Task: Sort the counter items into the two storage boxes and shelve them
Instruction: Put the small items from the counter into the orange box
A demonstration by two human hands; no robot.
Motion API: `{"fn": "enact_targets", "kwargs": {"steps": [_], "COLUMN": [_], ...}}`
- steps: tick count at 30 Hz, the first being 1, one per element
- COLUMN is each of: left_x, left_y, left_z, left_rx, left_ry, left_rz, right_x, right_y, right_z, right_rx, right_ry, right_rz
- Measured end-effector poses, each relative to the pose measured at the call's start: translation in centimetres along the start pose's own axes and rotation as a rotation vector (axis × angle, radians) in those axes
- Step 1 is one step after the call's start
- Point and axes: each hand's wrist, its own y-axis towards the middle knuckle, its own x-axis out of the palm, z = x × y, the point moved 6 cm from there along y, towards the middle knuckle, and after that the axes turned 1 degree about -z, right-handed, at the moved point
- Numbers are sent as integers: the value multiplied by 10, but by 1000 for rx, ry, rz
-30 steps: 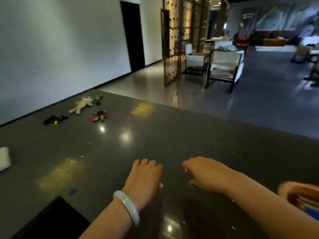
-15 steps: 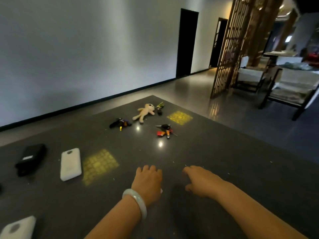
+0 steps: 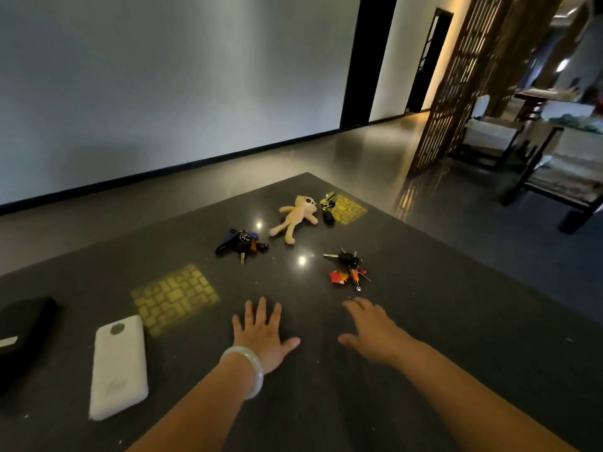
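Head view: both hands hover low over the dark counter [image 3: 456, 321], near centre, holding nothing. Left hand [image 3: 261, 334], with a pale bangle [image 3: 244, 370] on the wrist, has its fingers straight and spread, palm down; half a second ago they were curled under. Right hand [image 3: 372, 327] is likewise open with fingers loosely extended, reaching toward the far right; earlier it was more closed. Whether either palm actually touches the surface cannot be determined from this angle.

Items on the counter: a bunch of keys with red tags [image 3: 347, 269] lies just beyond the right hand's fingertips, apart from them. Further off, a dark key bunch [image 3: 241, 244] sits left of a tan plush toy [image 3: 297, 218], and a small key set with a green fob [image 3: 328, 207] lies just right of the plush, at the far corner. At near left, a white power bank [image 3: 119, 367] lies flat; a black case [image 3: 23, 327] is at the left edge, partly cut off.

Compared with the earlier frame, the view has come closer to the items; these appear unmoved on the counter. A second white object then seen at the bottom left is now out of frame.

Beyond the counter stand a lattice screen [image 3: 456, 76] and chairs [image 3: 554, 158] at far right.
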Motion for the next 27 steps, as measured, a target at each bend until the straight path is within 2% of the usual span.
{"fn": "enact_targets", "kwargs": {"steps": [7,12,16,19,21,25,27], "left_x": [19,19,19,20,9,-49,-74], "left_y": [24,24,24,22,28,70,105], "left_z": [-5,-5,-6,-6,-6,-23,-39], "left_rx": [28,39,33,43,71,50,8], "left_ry": [-14,-8,-10,10,23,26,10], "left_rz": [44,11,-1,12,85,366,388], "right_x": [-26,-17,9,34,41,42,43], "right_y": [110,163,134,95,86,88,89], "right_z": [29,44,28,13,13,18,17], "right_rx": [53,127,109,119,118,128,122], "right_ry": [25,17,-2,-117,-121,-112,-134], "right_rz": [133,70,309,483,521,541,551]}}
